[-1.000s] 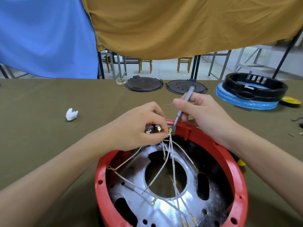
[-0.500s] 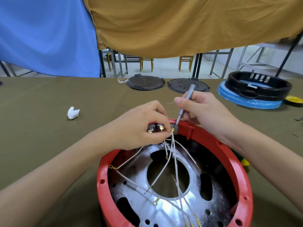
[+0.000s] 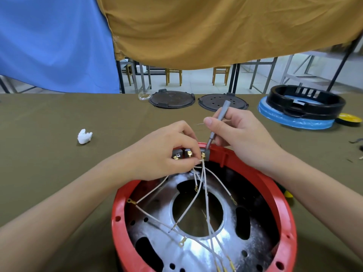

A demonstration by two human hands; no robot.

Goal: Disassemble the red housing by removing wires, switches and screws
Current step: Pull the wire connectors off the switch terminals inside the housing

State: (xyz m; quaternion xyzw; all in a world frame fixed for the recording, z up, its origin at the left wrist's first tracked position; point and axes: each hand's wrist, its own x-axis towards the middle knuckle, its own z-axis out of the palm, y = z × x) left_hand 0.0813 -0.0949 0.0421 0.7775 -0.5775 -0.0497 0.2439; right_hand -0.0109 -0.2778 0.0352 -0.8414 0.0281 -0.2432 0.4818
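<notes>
The red housing (image 3: 204,222) lies open side up on the tabletop (image 3: 49,154) at the near edge, its shiny metal plate (image 3: 196,252) crossed by loose white wires (image 3: 188,211) with brass terminals. At the housing's 12 o'clock rim sit the dark switches (image 3: 181,154). The left hand (image 3: 165,154) curls over them, its fingers (image 3: 193,152) pinching a wire end against a brass terminal there. Just at its 3 o'clock, the right hand (image 3: 241,138) grips a slim grey screwdriver (image 3: 217,124) between thumb and fingers, tip down on the rim beside the switches.

At 10 o'clock from the housing lies a crumpled white wad (image 3: 84,136). Along the far edge rest two dark round lids (image 3: 196,100), and at 2 o'clock a black ring (image 3: 306,102) sits on a blue disc (image 3: 294,118). Beyond hang a blue cloth (image 3: 55,42) and an ochre cloth (image 3: 216,28), with chairs (image 3: 221,74) behind.
</notes>
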